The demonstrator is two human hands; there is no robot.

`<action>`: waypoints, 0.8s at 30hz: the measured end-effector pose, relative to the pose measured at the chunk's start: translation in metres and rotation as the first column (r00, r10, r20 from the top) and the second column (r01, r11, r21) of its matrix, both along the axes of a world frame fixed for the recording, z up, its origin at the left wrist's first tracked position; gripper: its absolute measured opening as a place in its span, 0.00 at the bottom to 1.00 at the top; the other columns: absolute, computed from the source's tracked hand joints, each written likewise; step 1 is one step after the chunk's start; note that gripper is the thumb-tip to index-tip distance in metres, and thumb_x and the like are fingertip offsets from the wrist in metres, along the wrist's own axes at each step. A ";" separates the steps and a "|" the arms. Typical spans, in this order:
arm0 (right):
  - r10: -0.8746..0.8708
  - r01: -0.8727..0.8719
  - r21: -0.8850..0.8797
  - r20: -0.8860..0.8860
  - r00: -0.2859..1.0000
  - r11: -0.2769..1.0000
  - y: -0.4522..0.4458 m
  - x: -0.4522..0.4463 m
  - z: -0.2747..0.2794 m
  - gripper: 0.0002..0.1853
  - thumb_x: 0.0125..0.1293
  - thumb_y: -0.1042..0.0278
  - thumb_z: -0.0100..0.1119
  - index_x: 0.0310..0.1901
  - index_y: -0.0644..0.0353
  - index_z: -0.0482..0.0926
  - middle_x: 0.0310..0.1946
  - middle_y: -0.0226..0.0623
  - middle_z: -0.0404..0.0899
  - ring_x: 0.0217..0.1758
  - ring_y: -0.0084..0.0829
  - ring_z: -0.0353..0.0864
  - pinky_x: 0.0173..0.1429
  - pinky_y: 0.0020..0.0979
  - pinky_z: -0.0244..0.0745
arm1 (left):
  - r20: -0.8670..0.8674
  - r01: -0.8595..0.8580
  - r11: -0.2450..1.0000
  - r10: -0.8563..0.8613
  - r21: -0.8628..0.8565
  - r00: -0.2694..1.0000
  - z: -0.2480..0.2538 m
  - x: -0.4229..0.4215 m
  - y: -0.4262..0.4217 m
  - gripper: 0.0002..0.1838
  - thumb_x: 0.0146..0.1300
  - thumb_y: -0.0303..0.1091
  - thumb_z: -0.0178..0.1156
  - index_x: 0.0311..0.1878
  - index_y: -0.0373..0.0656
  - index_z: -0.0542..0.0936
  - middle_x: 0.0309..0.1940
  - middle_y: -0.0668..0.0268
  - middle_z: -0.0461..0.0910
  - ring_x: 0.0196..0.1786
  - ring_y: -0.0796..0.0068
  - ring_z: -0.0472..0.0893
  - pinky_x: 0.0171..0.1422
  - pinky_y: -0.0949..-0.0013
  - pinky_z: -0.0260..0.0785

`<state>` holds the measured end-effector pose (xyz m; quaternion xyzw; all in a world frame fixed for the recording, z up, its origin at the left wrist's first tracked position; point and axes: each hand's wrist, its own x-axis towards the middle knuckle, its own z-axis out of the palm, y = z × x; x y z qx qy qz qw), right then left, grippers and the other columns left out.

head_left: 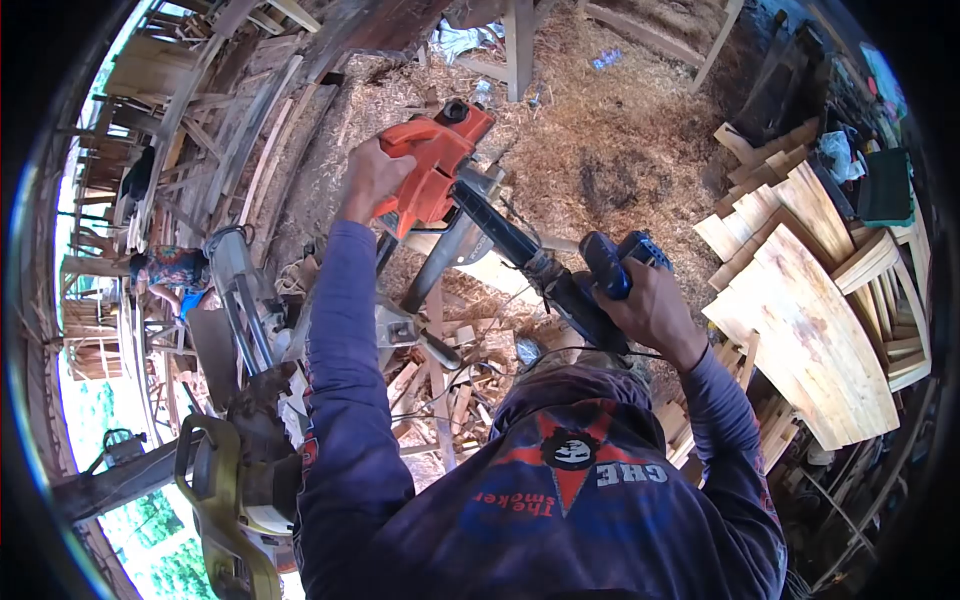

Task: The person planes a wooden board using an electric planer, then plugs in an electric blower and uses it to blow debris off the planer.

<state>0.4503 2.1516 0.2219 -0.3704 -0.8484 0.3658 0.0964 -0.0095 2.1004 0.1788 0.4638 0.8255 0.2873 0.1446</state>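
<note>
My left hand is closed on the side of an orange tool housing, held out ahead of me. A black tube runs from the housing down to the right. Around the dark blue and black grip of a power tool, my right hand is closed, beside the lower end of that tube. Under the orange housing stands a grey metal machine part. Where the tool's tip meets the tube is hidden.
Curved pale boards are stacked at the right. A green-yellow machine stands at the lower left. Sawdust covers the ground ahead, and wood offcuts lie below the machine. Another person is at the far left.
</note>
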 end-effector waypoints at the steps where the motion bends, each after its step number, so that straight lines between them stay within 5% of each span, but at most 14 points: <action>1: 0.004 -0.004 0.003 0.004 1.000 1.000 0.000 0.000 0.000 0.20 0.59 0.55 0.69 0.32 0.68 0.79 0.24 0.60 0.80 0.32 0.61 0.83 0.39 0.52 0.77 | 0.011 -0.021 1.000 0.021 -0.019 1.000 0.003 0.002 0.000 0.25 0.49 0.38 0.65 0.50 0.35 0.86 0.41 0.55 0.88 0.44 0.63 0.86 0.52 0.63 0.78; 2: 0.002 -0.002 0.001 0.002 1.000 1.000 -0.001 0.001 0.000 0.20 0.59 0.55 0.69 0.32 0.68 0.79 0.24 0.60 0.80 0.32 0.61 0.83 0.39 0.52 0.77 | 0.022 -0.041 0.998 0.042 -0.038 0.999 0.002 0.001 0.000 0.27 0.47 0.44 0.68 0.49 0.36 0.86 0.42 0.48 0.87 0.47 0.52 0.87 0.55 0.58 0.78; 9: 0.053 -0.051 -0.071 0.031 0.998 0.996 -0.016 0.008 -0.010 0.20 0.58 0.55 0.68 0.32 0.69 0.80 0.24 0.59 0.81 0.31 0.60 0.84 0.40 0.52 0.79 | 0.112 -0.041 0.999 0.038 0.026 0.993 0.005 0.009 -0.004 0.25 0.47 0.42 0.67 0.47 0.37 0.87 0.40 0.50 0.88 0.44 0.56 0.88 0.52 0.60 0.79; 11: 0.024 -0.024 -0.133 0.001 1.000 0.991 -0.026 0.006 -0.019 0.21 0.58 0.54 0.69 0.33 0.69 0.81 0.24 0.59 0.81 0.32 0.60 0.84 0.39 0.51 0.79 | -0.036 -0.012 0.999 0.014 0.050 0.999 0.008 0.011 -0.004 0.21 0.50 0.32 0.61 0.47 0.34 0.86 0.32 0.63 0.86 0.34 0.75 0.83 0.42 0.67 0.77; 12: 0.023 -0.023 -0.134 0.001 1.000 0.991 -0.027 0.005 -0.019 0.21 0.58 0.54 0.69 0.33 0.69 0.81 0.24 0.59 0.81 0.32 0.60 0.84 0.39 0.51 0.79 | -0.035 -0.011 0.999 0.012 0.049 0.999 0.010 0.013 -0.004 0.21 0.50 0.32 0.61 0.47 0.34 0.86 0.32 0.63 0.86 0.34 0.75 0.83 0.42 0.67 0.77; 14: -0.049 0.046 -0.165 -0.015 0.999 0.985 -0.027 0.002 -0.020 0.22 0.59 0.53 0.70 0.34 0.70 0.81 0.25 0.60 0.81 0.32 0.60 0.84 0.39 0.51 0.79 | 0.084 -0.039 0.999 0.036 0.035 0.996 0.015 0.016 -0.005 0.24 0.47 0.39 0.66 0.47 0.36 0.87 0.37 0.52 0.88 0.42 0.59 0.88 0.51 0.61 0.78; 24: -0.102 0.099 -0.236 0.000 0.995 0.967 -0.027 0.000 -0.007 0.22 0.59 0.53 0.70 0.34 0.70 0.82 0.27 0.61 0.82 0.33 0.60 0.84 0.39 0.51 0.79 | 0.040 -0.044 0.999 0.045 -0.031 0.998 0.011 0.010 -0.007 0.24 0.46 0.39 0.66 0.46 0.35 0.86 0.38 0.49 0.87 0.42 0.55 0.87 0.51 0.60 0.78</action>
